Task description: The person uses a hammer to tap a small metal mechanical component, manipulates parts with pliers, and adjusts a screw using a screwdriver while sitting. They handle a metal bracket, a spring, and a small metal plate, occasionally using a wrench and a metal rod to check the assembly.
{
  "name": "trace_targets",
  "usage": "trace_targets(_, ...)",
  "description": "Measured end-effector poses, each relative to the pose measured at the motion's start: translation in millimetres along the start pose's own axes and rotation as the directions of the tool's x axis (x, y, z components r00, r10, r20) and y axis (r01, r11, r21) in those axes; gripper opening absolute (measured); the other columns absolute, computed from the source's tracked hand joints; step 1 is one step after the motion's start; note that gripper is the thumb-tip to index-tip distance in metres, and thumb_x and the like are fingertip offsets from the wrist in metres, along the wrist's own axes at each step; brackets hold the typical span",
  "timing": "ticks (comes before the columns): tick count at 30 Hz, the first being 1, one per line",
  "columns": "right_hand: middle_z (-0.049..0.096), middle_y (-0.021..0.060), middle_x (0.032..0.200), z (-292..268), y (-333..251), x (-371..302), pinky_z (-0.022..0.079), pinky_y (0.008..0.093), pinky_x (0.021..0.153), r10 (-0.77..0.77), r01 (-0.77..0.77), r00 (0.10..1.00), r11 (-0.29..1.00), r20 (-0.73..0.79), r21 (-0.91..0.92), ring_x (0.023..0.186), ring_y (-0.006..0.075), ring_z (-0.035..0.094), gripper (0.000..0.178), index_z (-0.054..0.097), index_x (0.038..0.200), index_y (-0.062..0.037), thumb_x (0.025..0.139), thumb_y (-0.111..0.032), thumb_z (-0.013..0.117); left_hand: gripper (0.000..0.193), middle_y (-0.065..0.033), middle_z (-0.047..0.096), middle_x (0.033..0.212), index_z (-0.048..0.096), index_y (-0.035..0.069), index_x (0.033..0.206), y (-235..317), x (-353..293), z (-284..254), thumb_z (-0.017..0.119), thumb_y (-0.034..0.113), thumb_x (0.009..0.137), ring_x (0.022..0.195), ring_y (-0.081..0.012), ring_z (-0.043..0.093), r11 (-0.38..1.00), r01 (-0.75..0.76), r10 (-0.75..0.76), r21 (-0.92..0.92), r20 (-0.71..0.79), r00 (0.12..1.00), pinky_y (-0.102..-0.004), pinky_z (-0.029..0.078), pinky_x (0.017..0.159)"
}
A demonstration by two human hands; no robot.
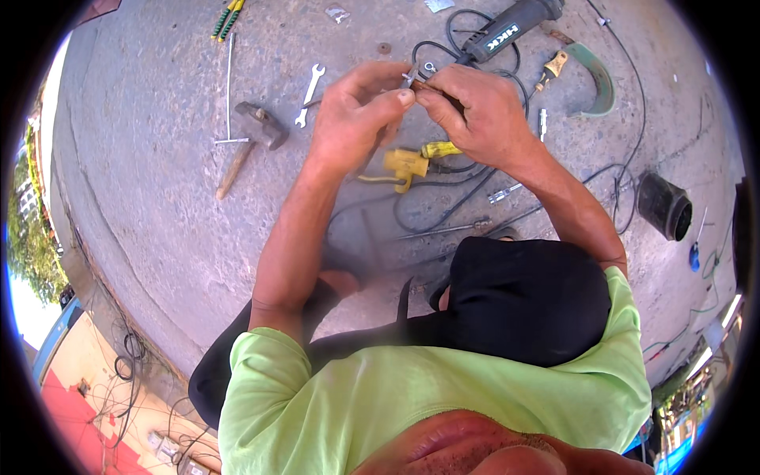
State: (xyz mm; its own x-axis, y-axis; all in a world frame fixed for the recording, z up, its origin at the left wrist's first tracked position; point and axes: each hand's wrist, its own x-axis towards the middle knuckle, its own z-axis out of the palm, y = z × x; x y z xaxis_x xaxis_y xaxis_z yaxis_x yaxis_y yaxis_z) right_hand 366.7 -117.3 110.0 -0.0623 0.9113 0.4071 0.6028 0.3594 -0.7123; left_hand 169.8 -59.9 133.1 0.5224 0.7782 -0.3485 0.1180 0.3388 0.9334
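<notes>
Both hands, left hand [354,111] and right hand [475,111], meet with fingertips pinched on a small metal part [412,77].

The small metal part [411,77] pinched between the left hand [356,111] and the right hand [475,107] is mostly covered by fingertips; its kind cannot be told. Just under the hands, the yellow tool [405,165] is partly hidden by the left wrist, so its shape stays unclear. Beyond the right hand, the grinder [507,28] runs out of the top edge. Far left of the left hand, the screwdrivers [227,17] are cut off by the same edge. Near the right forearm, the black cloth [526,297] hides the floor [158,198] and part of the cable [443,214].
</notes>
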Motion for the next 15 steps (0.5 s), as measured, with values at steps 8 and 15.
trace_targets(8,0.055,-0.0009,0.069,-19,-4,1,0.038,0.0246,0.054,0.28,-0.736,0.606,-0.16,0.745,0.658,0.059,0.0096,0.049,0.036,0.063,0.089,-0.0033,0.103,-0.037,0.06,0.037,-0.0077,0.064,0.081,0.063,-0.006,0.125,-1,2,6,0.064,0.013,0.094,0.055,-0.0104,0.051,0.99,-0.025,0.027,-0.139,0.008,1.0,-0.0243,0.039,0.045)
trace_targets(15,0.06,-0.0017,0.072,-22,-7,7,0.045,0.0276,0.059,0.182,-0.178,0.978,0.983,0.105,-0.044,0.063,0.0104,0.055,0.027,0.063,0.088,-0.0009,0.096,-0.026,0.07,0.039,-0.0153,0.068,0.096,0.061,-0.006,0.126,-7,6,-4,0.061,0.02,0.097,0.058,-0.0108,0.052,0.989,0.006,-0.014,-0.146,-0.052,0.999,-0.0252,0.041,0.047)
